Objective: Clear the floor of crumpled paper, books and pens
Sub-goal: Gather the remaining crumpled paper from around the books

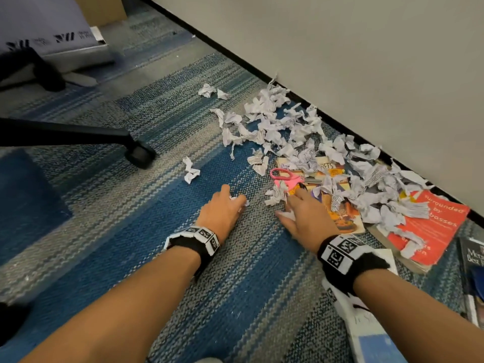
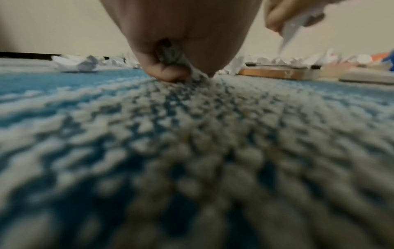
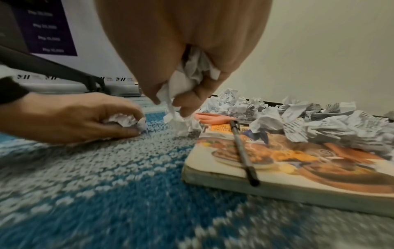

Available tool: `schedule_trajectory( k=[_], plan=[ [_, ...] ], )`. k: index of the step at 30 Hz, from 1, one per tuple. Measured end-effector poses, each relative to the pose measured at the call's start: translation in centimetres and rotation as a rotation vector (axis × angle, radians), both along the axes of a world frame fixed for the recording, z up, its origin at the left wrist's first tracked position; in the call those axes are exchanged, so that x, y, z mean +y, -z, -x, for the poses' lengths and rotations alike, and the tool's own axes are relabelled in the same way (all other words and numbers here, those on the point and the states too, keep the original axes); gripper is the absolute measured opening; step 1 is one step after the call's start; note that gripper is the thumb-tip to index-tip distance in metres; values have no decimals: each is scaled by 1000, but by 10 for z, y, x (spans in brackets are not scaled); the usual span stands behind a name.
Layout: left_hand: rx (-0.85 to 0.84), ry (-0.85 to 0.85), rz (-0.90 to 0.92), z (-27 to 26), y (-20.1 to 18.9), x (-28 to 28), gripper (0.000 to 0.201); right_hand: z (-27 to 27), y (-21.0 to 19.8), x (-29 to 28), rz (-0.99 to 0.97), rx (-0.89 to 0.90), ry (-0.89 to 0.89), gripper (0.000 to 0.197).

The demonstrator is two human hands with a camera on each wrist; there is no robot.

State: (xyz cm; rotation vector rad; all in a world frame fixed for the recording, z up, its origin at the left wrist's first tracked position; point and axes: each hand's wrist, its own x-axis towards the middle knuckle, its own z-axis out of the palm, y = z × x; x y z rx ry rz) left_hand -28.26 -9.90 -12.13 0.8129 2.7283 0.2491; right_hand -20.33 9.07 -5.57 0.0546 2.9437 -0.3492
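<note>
Many crumpled paper scraps (image 1: 288, 127) lie on the blue striped carpet along the wall. My left hand (image 1: 225, 205) is low on the carpet, its fingers curled round a crumpled paper ball (image 3: 125, 120). My right hand (image 1: 303, 213) grips a wad of crumpled paper (image 3: 187, 80) just left of an illustrated book (image 1: 340, 203). A dark pen (image 3: 243, 151) lies across that book's cover. A red book (image 1: 432, 229) lies further right, partly under scraps. Pink scissors (image 1: 285, 179) rest on the illustrated book.
A black office chair leg with a caster (image 1: 138, 153) stands to the left. A white wall with black skirting (image 1: 340, 121) runs behind the pile. More books (image 1: 471, 258) lie at the right edge, and a white-blue one (image 1: 372, 334) under my right forearm.
</note>
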Motion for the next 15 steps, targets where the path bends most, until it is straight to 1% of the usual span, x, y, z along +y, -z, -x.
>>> schedule_trajectory(
  k=[2,3,5,6,8,10,12,13,15],
  plan=[
    [19,7,44,-1,2,7,17,14,-3,-6,19,63,42,22],
    [21,25,58,1,4,10,18,22,-4,-9,29,93,64,22],
    [5,36,62,5,5,11,13,37,1,-15,54,124,82,32],
    [-9,13,51,9,4,9,11,44,5,-18,56,118,74,37],
    [-17,-106,3,19,-4,3,14,56,20,-22,41,68,51,42],
    [31,-265,-58,34,-13,-10,17,59,38,-27,-102,2,-48,33],
    [128,-375,-78,52,-18,-25,16,53,49,-35,-212,-50,-112,28],
    [171,-403,-56,61,-17,-32,15,49,52,-38,-232,-72,-106,25],
    [216,-406,54,75,-13,-41,20,44,55,-41,-246,-91,-70,35]
  ],
)
